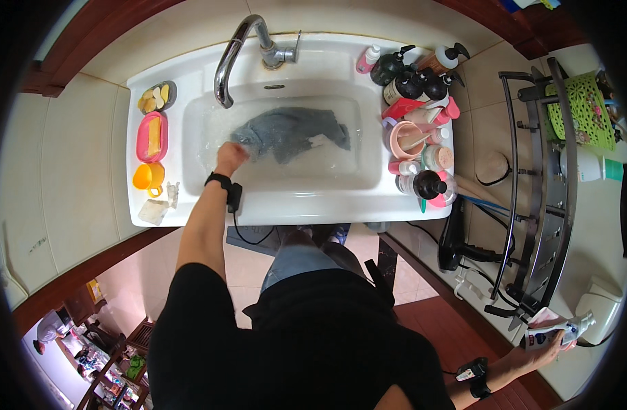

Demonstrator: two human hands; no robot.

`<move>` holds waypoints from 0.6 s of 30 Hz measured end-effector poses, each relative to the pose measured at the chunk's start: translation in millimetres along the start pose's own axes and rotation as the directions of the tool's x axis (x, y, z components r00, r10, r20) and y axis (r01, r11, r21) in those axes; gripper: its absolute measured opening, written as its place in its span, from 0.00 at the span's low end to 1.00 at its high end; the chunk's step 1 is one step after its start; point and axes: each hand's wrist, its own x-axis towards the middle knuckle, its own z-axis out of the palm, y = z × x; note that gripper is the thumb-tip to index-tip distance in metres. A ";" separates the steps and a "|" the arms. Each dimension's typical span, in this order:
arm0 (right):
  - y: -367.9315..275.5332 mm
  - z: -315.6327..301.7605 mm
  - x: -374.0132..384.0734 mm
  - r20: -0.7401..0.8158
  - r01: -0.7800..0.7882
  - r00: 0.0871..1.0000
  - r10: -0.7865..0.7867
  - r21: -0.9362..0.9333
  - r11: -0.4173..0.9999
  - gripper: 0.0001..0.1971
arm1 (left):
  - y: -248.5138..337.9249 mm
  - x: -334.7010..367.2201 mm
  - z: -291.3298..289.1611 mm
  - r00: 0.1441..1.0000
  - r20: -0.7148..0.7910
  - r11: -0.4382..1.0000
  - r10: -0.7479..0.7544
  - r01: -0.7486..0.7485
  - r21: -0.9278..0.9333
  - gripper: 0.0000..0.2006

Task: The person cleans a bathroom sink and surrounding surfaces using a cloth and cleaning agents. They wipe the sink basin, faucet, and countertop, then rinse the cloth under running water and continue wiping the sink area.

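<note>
Black shirt (327,335), then grey cloth (296,130) beside left hand (231,157).

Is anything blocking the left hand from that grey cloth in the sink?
Nothing visible does. The left hand is right at the near left end of the grey cloth; whether it grips it, I can't tell. The faucet hangs beyond the hand, not between them.

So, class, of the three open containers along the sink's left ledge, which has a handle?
The orange cup, lowest in the picture, with its handle at lower right. The pink dish and grey dish show none.
</note>
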 end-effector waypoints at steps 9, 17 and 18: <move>-63.9 67.0 -21.7 -0.212 -0.134 0.966 0.151 0.090 0.987 0.22 | 148.5 -42.0 -58.4 0.951 0.310 -0.689 0.006 0.229 -0.688 0.15; -43.7 61.8 -13.8 -0.100 -0.037 0.993 0.059 0.216 0.976 0.16 | 199.3 -16.2 -56.6 0.961 0.273 -0.871 -0.038 0.102 -0.481 0.15; -46.3 61.2 -18.8 -0.099 0.001 0.995 0.024 0.241 0.970 0.15 | 235.9 -28.6 -76.4 0.948 0.318 -0.848 -0.017 0.155 -0.507 0.16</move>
